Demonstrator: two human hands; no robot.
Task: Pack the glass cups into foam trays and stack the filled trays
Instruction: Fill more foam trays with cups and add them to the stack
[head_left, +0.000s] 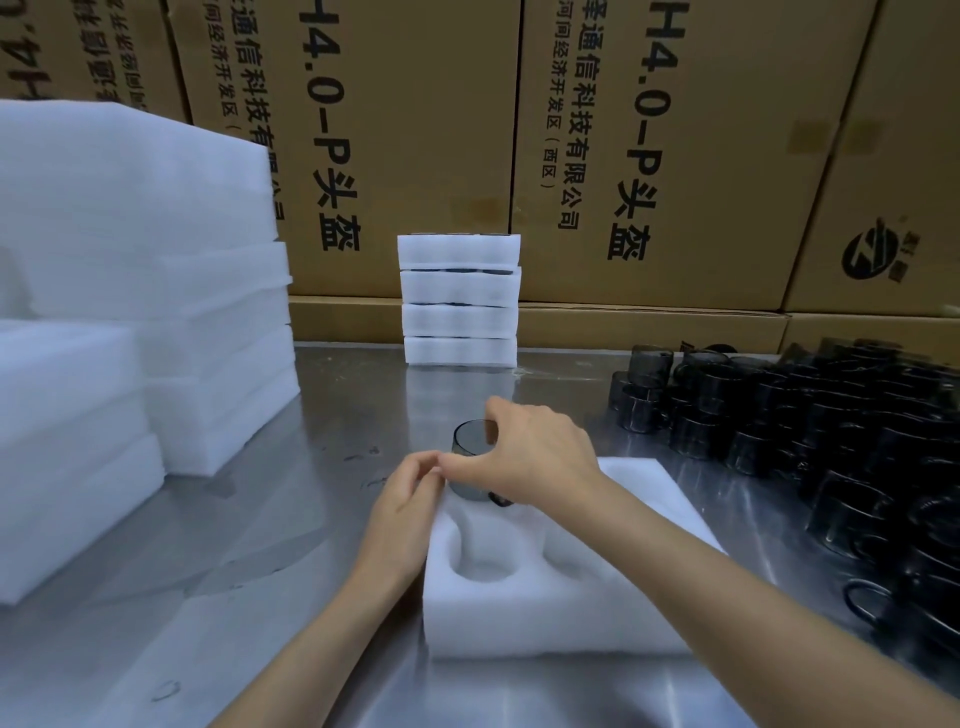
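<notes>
Two hands meet at the foam tray's (524, 618) far-left corner. Right hand (535, 457) grips a smoky glass cup (470, 444); left hand's (405, 512) curled fingers pinch the tray's edge.

Both hands (519, 457) fwd (fingers curled)

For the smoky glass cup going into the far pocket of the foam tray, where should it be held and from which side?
Hold the glass cup by its upper rim, coming from above, as the right hand does. Its lower body already sits tilted in the foam tray pocket, so only the rim is free. The left hand rests at the tray's far left edge.
</notes>
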